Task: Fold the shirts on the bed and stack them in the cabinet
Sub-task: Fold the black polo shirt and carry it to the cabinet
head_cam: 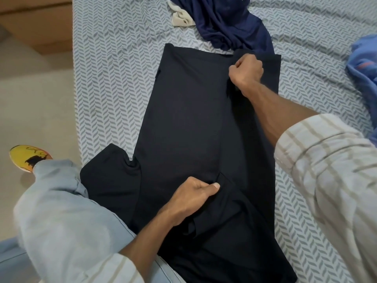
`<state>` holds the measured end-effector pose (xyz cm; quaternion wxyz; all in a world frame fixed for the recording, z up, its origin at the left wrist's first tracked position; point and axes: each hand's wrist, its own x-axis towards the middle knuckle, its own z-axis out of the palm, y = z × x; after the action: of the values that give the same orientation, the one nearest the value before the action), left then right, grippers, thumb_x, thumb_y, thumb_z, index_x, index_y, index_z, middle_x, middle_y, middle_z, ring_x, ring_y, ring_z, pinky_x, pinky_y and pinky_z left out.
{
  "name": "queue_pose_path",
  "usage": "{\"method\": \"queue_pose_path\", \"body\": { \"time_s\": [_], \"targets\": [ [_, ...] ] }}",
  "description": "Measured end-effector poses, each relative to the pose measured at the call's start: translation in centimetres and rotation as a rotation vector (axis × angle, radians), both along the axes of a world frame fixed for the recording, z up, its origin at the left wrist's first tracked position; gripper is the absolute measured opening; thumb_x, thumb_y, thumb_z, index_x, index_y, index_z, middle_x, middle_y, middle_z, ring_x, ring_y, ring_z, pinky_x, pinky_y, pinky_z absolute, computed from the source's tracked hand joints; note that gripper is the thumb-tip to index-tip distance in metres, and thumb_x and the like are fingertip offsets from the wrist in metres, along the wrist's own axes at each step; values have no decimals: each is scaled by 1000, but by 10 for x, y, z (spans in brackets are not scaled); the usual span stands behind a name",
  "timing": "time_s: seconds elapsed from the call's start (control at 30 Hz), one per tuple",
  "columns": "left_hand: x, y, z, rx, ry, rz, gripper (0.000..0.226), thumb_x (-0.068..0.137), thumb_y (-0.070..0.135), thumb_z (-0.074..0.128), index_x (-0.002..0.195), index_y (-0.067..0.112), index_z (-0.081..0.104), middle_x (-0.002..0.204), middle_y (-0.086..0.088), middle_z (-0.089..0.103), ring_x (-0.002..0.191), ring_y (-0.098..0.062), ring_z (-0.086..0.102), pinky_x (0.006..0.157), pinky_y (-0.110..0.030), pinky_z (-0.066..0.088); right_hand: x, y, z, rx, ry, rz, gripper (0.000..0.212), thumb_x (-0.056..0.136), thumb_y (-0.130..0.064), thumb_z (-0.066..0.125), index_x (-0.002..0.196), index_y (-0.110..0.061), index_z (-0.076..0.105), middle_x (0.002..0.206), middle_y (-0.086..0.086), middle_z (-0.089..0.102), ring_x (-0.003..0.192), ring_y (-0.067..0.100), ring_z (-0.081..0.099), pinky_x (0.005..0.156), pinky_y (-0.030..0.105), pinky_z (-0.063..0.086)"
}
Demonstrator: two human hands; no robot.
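A black shirt (187,123) lies flat along the bed, its hem at the far end and a sleeve spread out at the near left. My right hand (245,73) grips a fold of the cloth near the far hem, on the right side. My left hand (195,198) pinches the fabric near the shoulder at the near end, thumb on top. The right side of the shirt looks folded inward between my two hands. A crumpled navy shirt (228,25) lies beyond the black one. A light blue garment (365,64) sits at the right edge.
The bed (110,82) has a grey-and-white herringbone sheet. A small cream cloth (181,18) lies beside the navy shirt. My knee in light jeans (61,201) rests against the bed's left edge. Beige floor and a wooden piece (40,27) are on the left.
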<state>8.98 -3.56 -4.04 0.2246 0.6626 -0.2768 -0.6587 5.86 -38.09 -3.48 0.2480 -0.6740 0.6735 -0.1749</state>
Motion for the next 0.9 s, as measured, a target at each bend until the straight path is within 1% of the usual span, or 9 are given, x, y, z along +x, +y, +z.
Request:
{"method": "queue_pose_path", "body": {
  "time_s": [0.07,0.13,0.3,0.4,0.57,0.67,0.73,0.8,0.9],
  "targets": [
    [-2,1,2,-21,-30,21,69,87,59,60,62,-3,40,59,-5,42,56,-22,40,81,-44,54,-1,1,-5,-11,-17,28,16,85,-19,60,98,-19,69,104,4,70,101,24,64,76,24,43],
    [-3,2,4,-42,-71,27,61,92,48,62,51,14,30,49,1,30,46,-14,31,71,-34,48,-2,3,-8,-13,-15,64,16,86,-18,59,99,-19,69,103,2,70,101,23,64,80,26,47],
    [-2,1,-1,-56,-102,5,53,86,49,70,58,10,48,51,2,36,48,-11,35,60,-30,40,-8,11,-6,39,-50,178,28,88,-18,58,115,-17,64,109,1,67,105,21,62,90,28,49],
    [-2,2,0,-53,-113,-10,47,81,46,75,60,14,49,58,-4,41,55,-18,40,60,-33,39,-19,31,3,45,-55,266,48,88,-20,64,135,-12,56,125,6,62,116,21,59,95,24,42],
    [1,1,12,-29,-114,-23,44,75,47,80,69,9,58,65,-3,53,62,-17,50,62,-34,43,-59,113,11,-13,-18,475,46,87,-18,69,129,-2,56,131,15,58,123,30,53,101,29,37],
    [3,12,22,-17,-181,-59,44,71,52,81,71,13,63,59,6,58,53,-10,54,51,-25,43,-96,169,-2,-36,37,529,49,89,-21,69,132,-2,55,137,15,55,129,31,49,109,29,31],
    [7,24,26,-9,-242,-126,45,64,59,83,75,19,65,56,7,59,45,-14,48,46,-24,39,-122,207,-8,-31,56,546,52,90,-23,68,137,-4,53,145,14,50,136,29,42,116,33,27],
    [13,38,31,22,-246,-184,51,61,57,84,86,14,72,58,1,61,43,-16,45,48,-25,37,-145,246,-11,-37,58,564,53,91,-25,67,139,-6,53,148,11,47,139,27,39,119,37,29],
    [17,52,36,19,-276,-219,33,72,41,83,82,11,75,59,-3,68,51,-11,56,59,-28,43,-175,296,-9,-40,69,590,51,93,-28,65,138,-8,53,148,9,47,139,25,40,118,39,31]
  ]
}}
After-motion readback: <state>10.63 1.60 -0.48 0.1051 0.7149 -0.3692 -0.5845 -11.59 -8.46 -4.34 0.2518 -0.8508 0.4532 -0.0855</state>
